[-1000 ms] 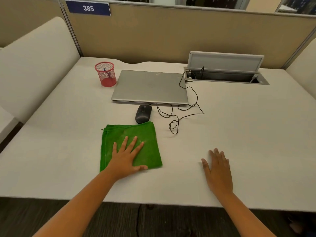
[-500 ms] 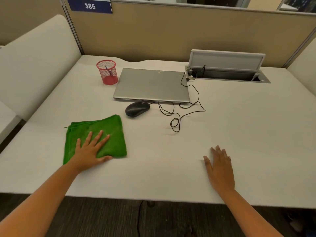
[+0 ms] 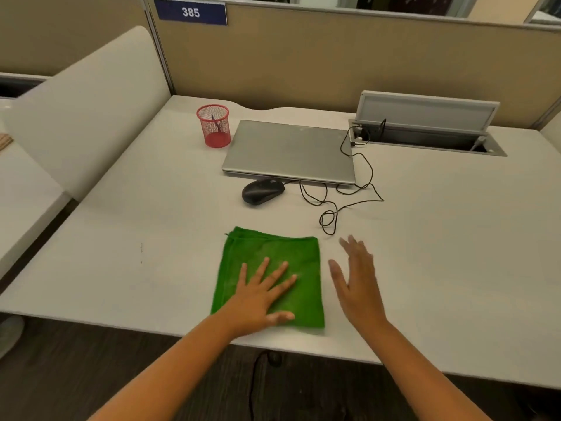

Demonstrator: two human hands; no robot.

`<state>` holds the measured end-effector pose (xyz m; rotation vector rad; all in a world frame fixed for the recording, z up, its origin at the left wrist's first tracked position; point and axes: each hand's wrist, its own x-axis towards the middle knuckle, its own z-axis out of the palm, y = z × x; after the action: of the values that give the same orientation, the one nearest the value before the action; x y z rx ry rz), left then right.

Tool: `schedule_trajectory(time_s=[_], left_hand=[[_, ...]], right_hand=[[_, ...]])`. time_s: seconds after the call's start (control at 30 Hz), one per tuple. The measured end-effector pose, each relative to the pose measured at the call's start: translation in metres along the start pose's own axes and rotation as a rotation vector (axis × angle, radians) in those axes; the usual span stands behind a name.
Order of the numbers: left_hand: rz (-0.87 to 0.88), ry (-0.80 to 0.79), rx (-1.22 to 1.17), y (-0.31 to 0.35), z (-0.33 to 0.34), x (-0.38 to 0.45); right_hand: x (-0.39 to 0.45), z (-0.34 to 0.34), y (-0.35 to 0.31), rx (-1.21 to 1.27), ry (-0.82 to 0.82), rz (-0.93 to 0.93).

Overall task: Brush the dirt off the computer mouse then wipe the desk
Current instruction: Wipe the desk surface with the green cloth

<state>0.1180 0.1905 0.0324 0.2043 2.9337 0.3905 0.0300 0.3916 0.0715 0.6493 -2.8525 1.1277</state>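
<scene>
A folded green cloth [image 3: 282, 253] lies flat near the front edge of the white desk [image 3: 440, 253]. My left hand [image 3: 261, 294] presses on it with fingers spread, palm down. Just right of the cloth, my right hand [image 3: 356, 278] hovers open and slightly blurred, holding nothing. The black computer mouse [image 3: 262, 191] lies sideways beyond the cloth, in front of the closed laptop, apart from both hands. Its black cable [image 3: 340, 202] loops off to the right.
A closed silver laptop [image 3: 290, 151] sits at the middle back. A red mesh pen cup [image 3: 214, 126] stands to its left. An open cable hatch [image 3: 425, 129] is at the back right. Beige partitions wall the desk, and its front edge is close below the cloth.
My left hand slid the cloth to the left, then back to the right toward the desk's middle. My right hand lifted off the desk and moved left beside the cloth. The mouse turned sideways.
</scene>
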Motion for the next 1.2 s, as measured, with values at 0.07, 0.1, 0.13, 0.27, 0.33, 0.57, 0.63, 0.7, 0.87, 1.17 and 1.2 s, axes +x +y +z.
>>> schedule_trajectory(time_s=[0.07, 0.1, 0.13, 0.27, 0.33, 0.57, 0.63, 0.7, 0.87, 1.17, 1.2], left_hand=[[-0.014, 0.012, -0.045, 0.028, -0.004, 0.007], [-0.05, 0.059, -0.06, 0.031, -0.006, 0.005], [-0.095, 0.118, -0.083, 0.026, -0.006, 0.0], [-0.241, 0.209, -0.041, -0.022, 0.003, -0.038], [-0.293, 0.132, 0.063, -0.039, 0.006, -0.049], [-0.465, 0.128, 0.204, -0.103, -0.023, -0.054], [-0.527, 0.123, 0.225, -0.13, -0.026, -0.06], [-0.552, 0.124, 0.241, -0.148, -0.034, -0.061], [-0.495, 0.146, 0.148, -0.14, -0.048, -0.041], [-0.41, 0.251, 0.091, -0.109, -0.003, -0.023], [-0.409, 0.248, 0.095, -0.11, -0.003, -0.023]], right_hand=[[-0.003, 0.018, -0.036, 0.012, -0.125, -0.036], [-0.005, 0.026, -0.046, 0.023, -0.192, 0.036], [-0.007, 0.034, -0.051, 0.028, -0.258, 0.129], [-0.012, 0.072, -0.048, -0.296, -0.391, 0.163], [-0.006, 0.089, -0.054, -0.351, -0.391, 0.092], [0.014, 0.09, -0.07, -0.178, -0.406, -0.111], [0.008, 0.084, -0.059, -0.133, -0.381, -0.127], [0.001, 0.076, -0.043, -0.121, -0.363, -0.113], [-0.007, 0.052, -0.005, -0.123, -0.304, -0.035], [-0.008, 0.017, 0.021, -0.131, -0.196, 0.012], [-0.008, 0.015, 0.025, -0.148, -0.191, 0.016]])
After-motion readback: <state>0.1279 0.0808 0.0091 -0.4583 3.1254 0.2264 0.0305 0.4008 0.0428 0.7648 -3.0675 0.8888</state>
